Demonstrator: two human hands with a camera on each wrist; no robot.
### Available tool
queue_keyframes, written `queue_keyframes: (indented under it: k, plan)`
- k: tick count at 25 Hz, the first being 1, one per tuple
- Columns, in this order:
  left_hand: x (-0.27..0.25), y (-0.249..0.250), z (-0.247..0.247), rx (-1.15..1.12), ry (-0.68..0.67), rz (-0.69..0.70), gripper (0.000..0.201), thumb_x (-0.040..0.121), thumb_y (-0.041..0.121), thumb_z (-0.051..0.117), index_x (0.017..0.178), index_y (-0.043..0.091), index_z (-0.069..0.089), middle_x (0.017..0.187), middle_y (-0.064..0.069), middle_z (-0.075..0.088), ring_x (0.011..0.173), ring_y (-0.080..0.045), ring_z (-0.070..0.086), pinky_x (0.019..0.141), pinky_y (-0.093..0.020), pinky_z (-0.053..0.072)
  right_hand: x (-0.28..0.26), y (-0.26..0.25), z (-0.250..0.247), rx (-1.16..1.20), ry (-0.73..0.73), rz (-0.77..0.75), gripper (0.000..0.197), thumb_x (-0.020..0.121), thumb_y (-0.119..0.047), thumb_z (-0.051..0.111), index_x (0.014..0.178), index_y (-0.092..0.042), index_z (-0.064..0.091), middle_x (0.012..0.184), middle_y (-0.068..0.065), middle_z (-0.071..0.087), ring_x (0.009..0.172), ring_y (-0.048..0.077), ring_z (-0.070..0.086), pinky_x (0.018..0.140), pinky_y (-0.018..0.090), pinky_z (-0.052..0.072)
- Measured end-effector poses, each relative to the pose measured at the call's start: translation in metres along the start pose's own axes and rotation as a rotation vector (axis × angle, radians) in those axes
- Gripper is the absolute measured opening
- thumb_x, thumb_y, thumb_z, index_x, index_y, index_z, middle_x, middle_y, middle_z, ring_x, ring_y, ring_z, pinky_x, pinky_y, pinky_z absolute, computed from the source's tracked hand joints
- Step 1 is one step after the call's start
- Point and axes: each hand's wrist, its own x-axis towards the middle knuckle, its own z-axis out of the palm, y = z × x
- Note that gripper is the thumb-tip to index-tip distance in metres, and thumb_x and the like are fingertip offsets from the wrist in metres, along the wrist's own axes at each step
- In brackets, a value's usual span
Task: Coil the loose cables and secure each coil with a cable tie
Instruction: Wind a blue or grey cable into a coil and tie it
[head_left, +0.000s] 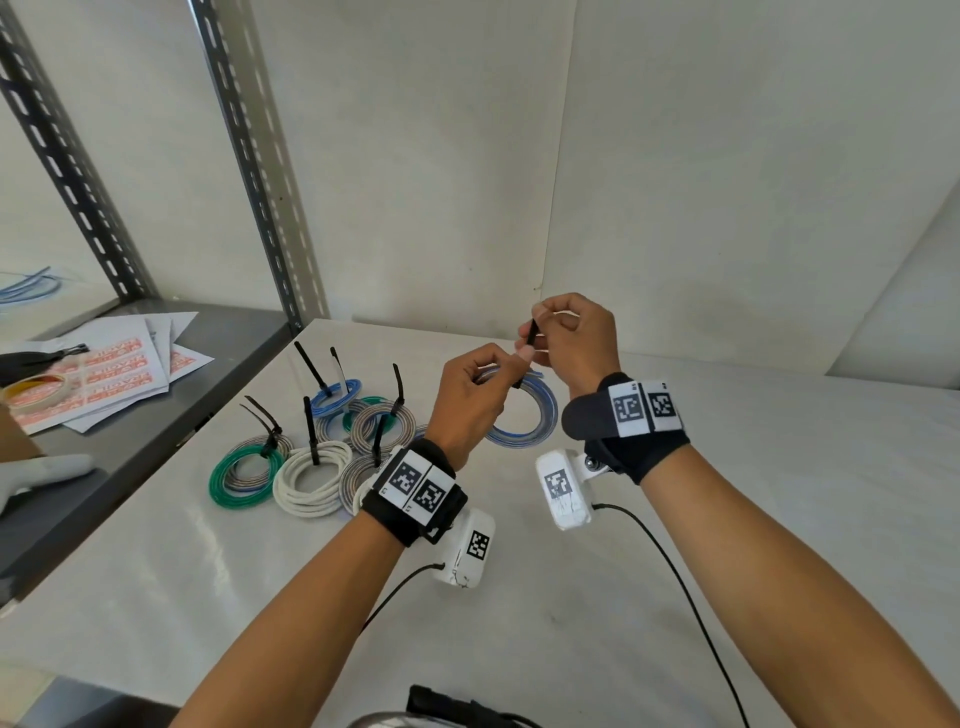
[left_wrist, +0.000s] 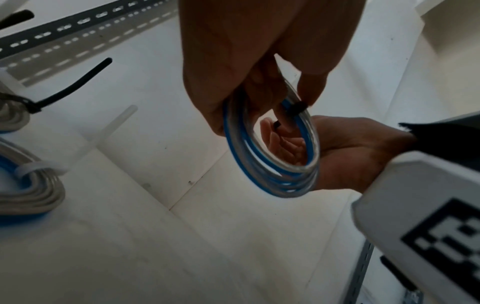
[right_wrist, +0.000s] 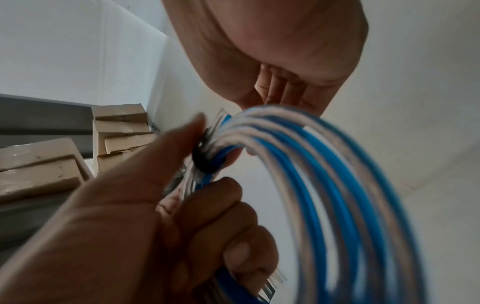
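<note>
A coil of blue and clear cable (head_left: 525, 422) hangs in the air above the white table (head_left: 779, 493). My left hand (head_left: 500, 375) grips the coil's top, fingers curled round the bundle. A black cable tie (head_left: 532, 332) wraps the coil there, its tail standing upward. My right hand (head_left: 541, 332) pinches that tail just above the left fingers. In the left wrist view the coil (left_wrist: 272, 156) dangles from my left hand (left_wrist: 259, 67), with the tie's head (left_wrist: 299, 107) on it. The right wrist view shows the tie (right_wrist: 205, 158) banding the coil (right_wrist: 337, 185).
Several tied coils lie left of my hands, among them a green one (head_left: 240, 480), a white one (head_left: 310, 483) and a blue one (head_left: 336, 396), their tie tails sticking up. A grey shelf (head_left: 218, 332) at left holds papers (head_left: 109, 374) and a tape roll (head_left: 35, 396). Cardboard boxes (right_wrist: 39, 164) stand aside.
</note>
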Motion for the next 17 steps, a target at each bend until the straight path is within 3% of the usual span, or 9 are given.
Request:
queue_keyframes:
  k: [3, 8, 13, 17]
  plan:
    - [0.001, 0.001, 0.002, -0.016, 0.019, -0.032, 0.031, 0.095, 0.024, 0.069, 0.073, 0.004, 0.063, 0.074, -0.011, 0.062, 0.06, -0.018, 0.037, 0.052, -0.029, 0.03, 0.007, -0.003, 0.004, 0.019, 0.02, 0.017, 0.008, 0.098, -0.009, 0.061, 0.092, -0.004, 0.065, 0.075, 0.008, 0.073, 0.065, 0.022, 0.071, 0.064, 0.031, 0.06]
    - [0.003, -0.003, -0.004, -0.008, 0.027, -0.078, 0.028, 0.095, 0.022, 0.069, 0.072, 0.008, 0.062, 0.073, -0.013, 0.054, 0.059, -0.021, 0.033, 0.051, -0.029, 0.028, 0.009, 0.001, 0.015, 0.055, 0.025, 0.071, 0.009, 0.097, -0.006, 0.062, 0.089, -0.004, 0.066, 0.071, 0.008, 0.071, 0.06, 0.02, 0.068, 0.065, 0.031, 0.06]
    - [-0.001, -0.008, -0.025, -0.055, 0.0, -0.156, 0.027, 0.099, 0.02, 0.062, 0.075, 0.008, 0.062, 0.06, 0.008, 0.056, 0.052, -0.009, 0.04, 0.055, -0.026, 0.037, 0.0, -0.011, 0.022, 0.154, -0.079, 0.141, 0.009, 0.099, -0.008, 0.06, 0.099, 0.0, 0.064, 0.079, 0.012, 0.073, 0.061, 0.018, 0.071, 0.057, 0.026, 0.057]
    - [0.004, -0.001, -0.056, 0.011, -0.049, -0.131, 0.027, 0.1, 0.02, 0.059, 0.079, 0.008, 0.069, 0.073, -0.01, 0.055, 0.064, -0.016, 0.049, 0.065, -0.026, 0.049, -0.007, -0.025, 0.024, 0.24, -0.19, 0.11, 0.01, 0.099, -0.008, 0.06, 0.1, 0.001, 0.061, 0.087, 0.019, 0.074, 0.072, 0.025, 0.075, 0.062, 0.031, 0.06]
